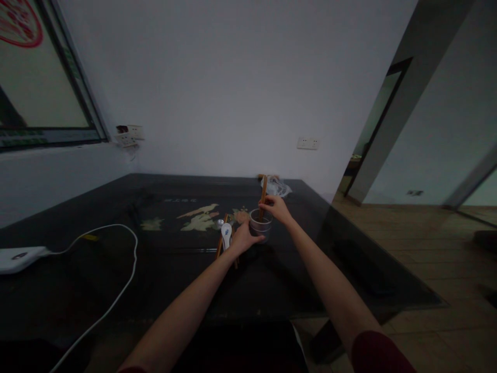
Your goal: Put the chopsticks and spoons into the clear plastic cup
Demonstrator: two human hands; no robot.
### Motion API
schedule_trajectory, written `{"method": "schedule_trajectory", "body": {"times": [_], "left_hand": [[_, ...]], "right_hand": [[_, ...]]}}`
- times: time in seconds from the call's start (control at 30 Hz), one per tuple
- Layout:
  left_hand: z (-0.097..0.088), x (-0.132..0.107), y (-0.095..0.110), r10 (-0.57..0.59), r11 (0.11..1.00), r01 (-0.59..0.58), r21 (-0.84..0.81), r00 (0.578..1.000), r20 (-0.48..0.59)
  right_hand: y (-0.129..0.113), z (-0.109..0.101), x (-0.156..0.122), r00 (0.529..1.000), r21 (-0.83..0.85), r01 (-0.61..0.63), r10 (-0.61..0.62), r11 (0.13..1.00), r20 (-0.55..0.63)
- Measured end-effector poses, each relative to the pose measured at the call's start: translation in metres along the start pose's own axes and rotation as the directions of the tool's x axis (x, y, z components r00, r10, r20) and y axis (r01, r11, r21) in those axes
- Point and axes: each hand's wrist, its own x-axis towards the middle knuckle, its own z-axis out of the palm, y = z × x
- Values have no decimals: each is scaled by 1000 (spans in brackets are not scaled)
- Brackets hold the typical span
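A metal cup (pixel 265 231) stands upright on the dark table, with my left hand (pixel 243 238) wrapped against its left side. My right hand (pixel 275 207) pinches a pair of wooden chopsticks (pixel 264 190) above the cup, their lower ends down inside the rim. Just left of my left hand lies a white spoon (pixel 226 233) with a small blue mark. A shiny metal spoon (pixel 219 223) and more chopsticks (pixel 219 248) lie beside it, partly hidden behind the white spoon and my left hand.
Behind the cup, a clear plastic bag (pixel 276 186) lies near the wall. At the left, a white device (pixel 21 260) with a white cable (pixel 132 269) rests on the dark table (pixel 163 290). A dark flat object (pixel 363 267) lies right of my right forearm.
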Motion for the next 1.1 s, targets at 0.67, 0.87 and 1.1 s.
{"method": "schedule_trajectory", "body": {"times": [0.67,0.87,1.1], "left_hand": [[-1,-1,3,-2,1000,2,-1,1000,-1],[0,-1,3,-10,1000,10,-2,1000,5],[2,1,-4,-15,1000,15,-27,1000,5]], "right_hand": [[1,0,1,993,76,-83,88,994,-74],[-10,-18,-11,976,197,-115,147,974,-158],[-11,-28,-71,905,362,-218,326,906,-274]]}}
